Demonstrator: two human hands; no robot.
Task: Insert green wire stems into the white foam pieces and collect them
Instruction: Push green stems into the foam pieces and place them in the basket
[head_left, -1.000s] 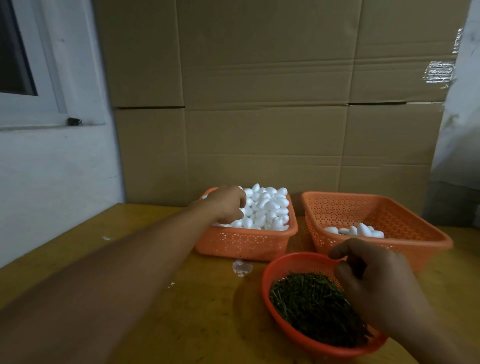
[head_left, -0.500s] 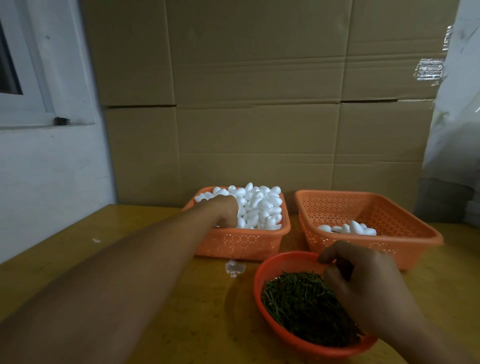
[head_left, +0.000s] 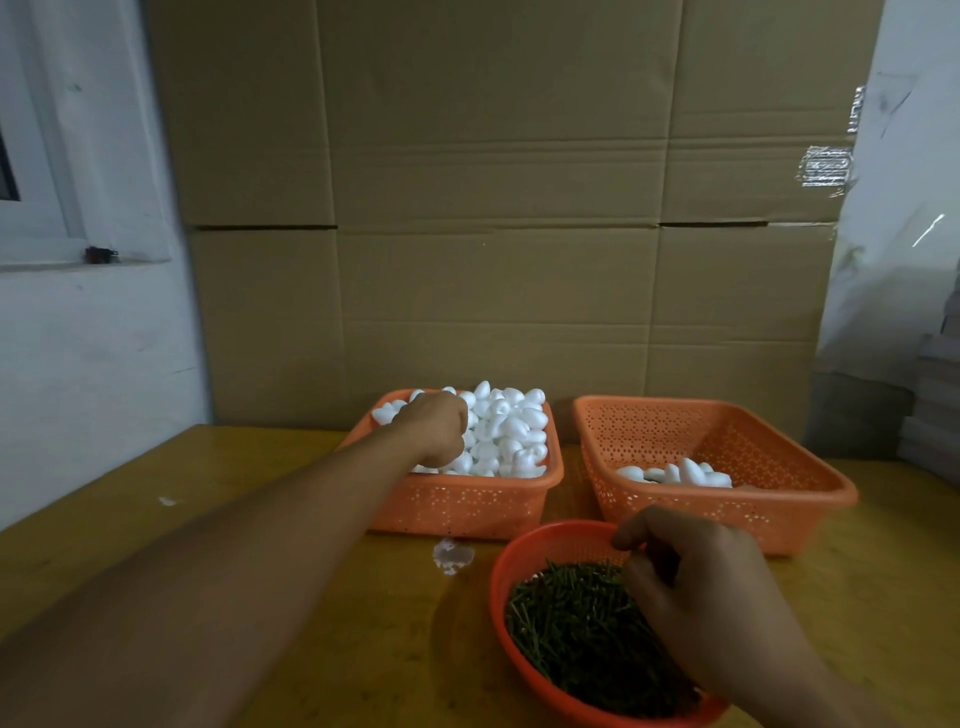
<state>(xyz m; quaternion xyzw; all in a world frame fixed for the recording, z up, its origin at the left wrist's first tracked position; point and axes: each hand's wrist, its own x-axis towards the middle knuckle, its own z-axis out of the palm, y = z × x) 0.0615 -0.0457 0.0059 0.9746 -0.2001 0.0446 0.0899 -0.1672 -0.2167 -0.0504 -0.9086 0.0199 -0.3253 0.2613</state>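
Head view: left hand is curling into heaped white foam pieces in the left basket; whether it is gripping one, unclear. Right hand, fingers bent, is picking among green stems in the bowl. Foam likely light, crushable; hold its sides.

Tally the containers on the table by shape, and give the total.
Square baskets: 2, the full one and the nearly empty one.
Round bowl: 1, holding green stems.
Total: 3
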